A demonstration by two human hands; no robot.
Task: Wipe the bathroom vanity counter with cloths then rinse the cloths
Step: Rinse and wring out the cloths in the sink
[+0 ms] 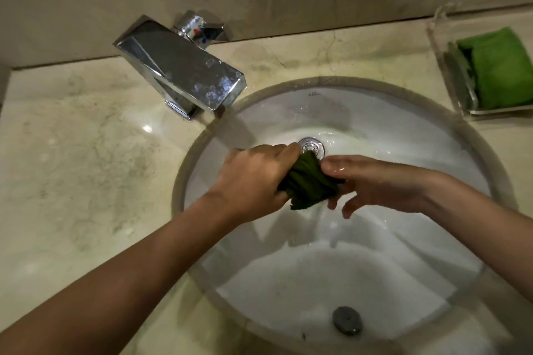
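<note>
A wet, dark green cloth (310,181) is bunched up over the middle of the white oval sink (403,135), just in front of the drain. My left hand (253,179) grips its left end with curled fingers. My right hand (375,181) holds its right end, thumb on top and fingers curled under it. A second, bright green cloth (503,69) lies folded in a clear tray (450,78) on the marble vanity counter (86,167) at the right.
A square chrome faucet (184,66) stands at the back left of the sink, its spout reaching over the rim; no water stream shows. An overflow hole (347,320) sits in the near sink wall. The wall rises behind the counter.
</note>
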